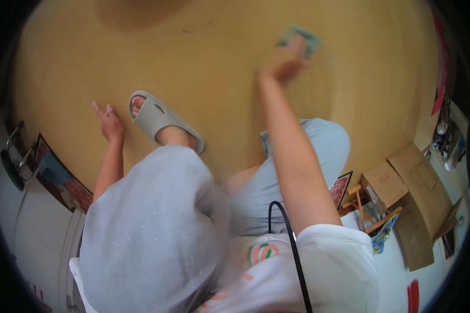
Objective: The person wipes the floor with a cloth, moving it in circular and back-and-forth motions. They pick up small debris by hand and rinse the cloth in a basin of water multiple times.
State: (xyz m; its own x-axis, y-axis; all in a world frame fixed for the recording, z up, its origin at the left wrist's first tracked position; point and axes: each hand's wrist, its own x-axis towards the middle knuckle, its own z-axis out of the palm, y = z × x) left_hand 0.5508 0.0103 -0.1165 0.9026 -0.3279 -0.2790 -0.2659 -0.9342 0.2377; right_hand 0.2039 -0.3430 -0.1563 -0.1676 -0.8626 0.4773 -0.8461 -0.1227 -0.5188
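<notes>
Green, dark-patterned, four-cornered cloth (312, 43) at one o'clock over the smooth tan floor (219, 68), under the right hand (287, 63), its fingers blurred, grip impossible to tell; toward ten o'clock the left hand (110, 124), fingers apart and empty, near a grey slide sandal (155, 118)

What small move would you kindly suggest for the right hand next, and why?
I would probably slide the green cloth leftward across the floor toward the small dark mark: the right hand is on the cloth, the mark lies uncovered to its left, and nothing visible stands between them.
</notes>
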